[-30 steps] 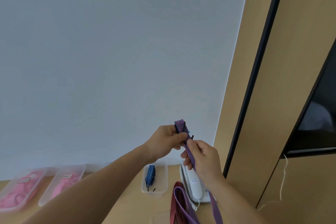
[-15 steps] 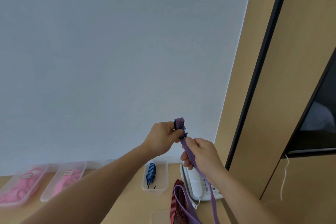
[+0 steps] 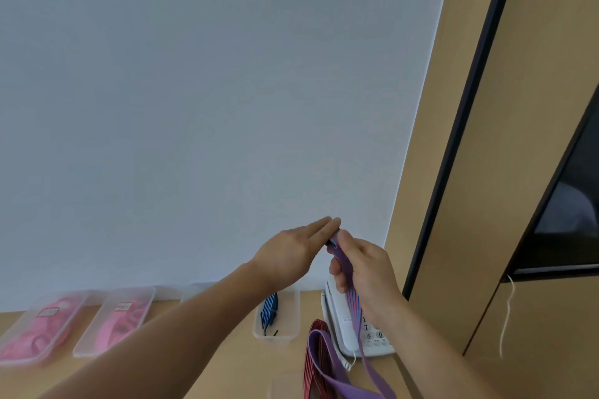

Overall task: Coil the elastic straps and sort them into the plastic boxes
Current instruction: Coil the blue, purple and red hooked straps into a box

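Plain white wall (image 3: 194, 107) is flanked at right by tan wood panelling (image 3: 551, 42) with black trim (image 3: 473, 74); tan desk (image 3: 246, 372) below.

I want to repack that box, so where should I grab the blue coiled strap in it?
Probably pinch the blue coiled strap at its middle from above: it lies lengthwise by the left wall of the clear box, whose walls block sideways reach.

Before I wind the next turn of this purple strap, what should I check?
1. Right hand grips purple striped elastic strap: ok.
2. Left hand holding the coil start: cannot tell; fingers straight, strap end at them.
3. Loose tail free to pull: cannot tell; it hangs across the white telephone.
4. Clear plastic box with blue coiled strap open, has room: ok.
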A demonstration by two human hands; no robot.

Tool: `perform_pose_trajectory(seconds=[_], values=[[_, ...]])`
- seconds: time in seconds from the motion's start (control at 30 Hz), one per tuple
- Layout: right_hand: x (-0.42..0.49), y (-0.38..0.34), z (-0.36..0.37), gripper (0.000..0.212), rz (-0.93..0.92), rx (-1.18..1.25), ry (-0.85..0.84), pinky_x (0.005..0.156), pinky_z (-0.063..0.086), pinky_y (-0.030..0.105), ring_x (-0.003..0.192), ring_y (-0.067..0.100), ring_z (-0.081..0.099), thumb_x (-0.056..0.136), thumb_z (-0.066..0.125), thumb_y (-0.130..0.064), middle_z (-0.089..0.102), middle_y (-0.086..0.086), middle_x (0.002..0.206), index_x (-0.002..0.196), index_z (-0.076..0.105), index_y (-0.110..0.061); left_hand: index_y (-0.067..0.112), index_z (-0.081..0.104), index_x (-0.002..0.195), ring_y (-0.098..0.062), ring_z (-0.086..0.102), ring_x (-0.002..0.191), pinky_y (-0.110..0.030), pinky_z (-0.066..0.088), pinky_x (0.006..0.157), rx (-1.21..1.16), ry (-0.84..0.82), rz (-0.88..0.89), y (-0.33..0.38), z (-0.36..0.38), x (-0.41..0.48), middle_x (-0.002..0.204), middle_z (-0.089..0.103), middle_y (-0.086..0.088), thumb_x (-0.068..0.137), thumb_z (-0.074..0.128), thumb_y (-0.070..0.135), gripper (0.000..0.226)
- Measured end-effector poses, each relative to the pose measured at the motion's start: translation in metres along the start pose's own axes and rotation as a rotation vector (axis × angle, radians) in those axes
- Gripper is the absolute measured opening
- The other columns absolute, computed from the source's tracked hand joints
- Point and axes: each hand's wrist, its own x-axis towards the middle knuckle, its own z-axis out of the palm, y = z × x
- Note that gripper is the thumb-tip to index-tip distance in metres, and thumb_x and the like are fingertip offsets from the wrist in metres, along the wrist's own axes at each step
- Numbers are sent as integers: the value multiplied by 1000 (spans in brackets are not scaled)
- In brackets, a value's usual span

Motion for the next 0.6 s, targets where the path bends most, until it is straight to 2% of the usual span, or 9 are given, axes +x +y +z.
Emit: perform_pose_trajectory(seconds=[0.03,0.1,0.17,0.23,0.3,0.33,0.4,0.47,0.6], values=[[0,-1,0,43,-20,-2,16,41,36,25,40,19,47,99,54,-37,63,12,59,88,67,4,11,35,151,-26,63,114,-33,53,88,-78,-48,-60,0,0,1,153,43,-7,89,41,-12,67],[0,-3,2,41,-76,-35,44,40,37,23,39,17,46,99,55,-33,65,12,59,86,65,4,11,36,151,-16,58,122,-28,48,100,-412,-35,-284,3,-1,6,149,48,-5,92,40,-9,62],[0,-2,3,35,-135,-63,56,40,39,23,40,16,48,100,55,-29,67,12,61,84,65,2,9,47,145,-13,66,106,-29,52,95,-929,9,-636,10,-8,16,128,65,-4,96,46,5,49],[0,-1,3,30,-167,-85,66,41,41,24,41,15,49,100,55,-25,69,11,62,86,66,-1,7,68,119,-20,70,87,-35,57,82,-1353,-32,-819,14,-17,23,102,73,-10,89,54,28,38],[0,2,3,27,-194,-114,72,43,44,25,42,16,51,100,54,-23,70,10,64,88,67,-3,7,69,91,-23,62,69,-34,52,72,-1420,-147,-802,19,-25,25,81,69,-12,86,58,38,33],[0,3,3,25,-204,-126,69,44,45,26,43,16,52,100,54,-23,71,10,65,89,67,-4,8,66,86,-23,56,64,-33,48,70,-1407,-175,-759,20,-26,24,76,65,-12,89,59,36,29],[1,4,4,25,-195,-141,64,44,46,26,43,16,54,100,55,-23,71,10,65,90,68,-5,4,65,92,-22,51,61,-33,46,70,-1393,-145,-712,21,-25,23,76,65,-10,97,56,24,23],[2,3,4,29,-159,-147,69,43,45,25,44,16,56,99,57,-25,71,10,65,86,68,-2,-1,63,109,-21,57,65,-33,51,72,-1364,-78,-731,19,-23,22,90,74,-9,101,54,17,23],[5,4,4,39,-75,-153,102,42,44,26,46,19,58,96,60,-33,71,13,63,80,65,2,9,60,117,-14,69,81,-29,52,78,-1272,-31,-741,16,-21,22,105,76,-2,100,56,18,19]])
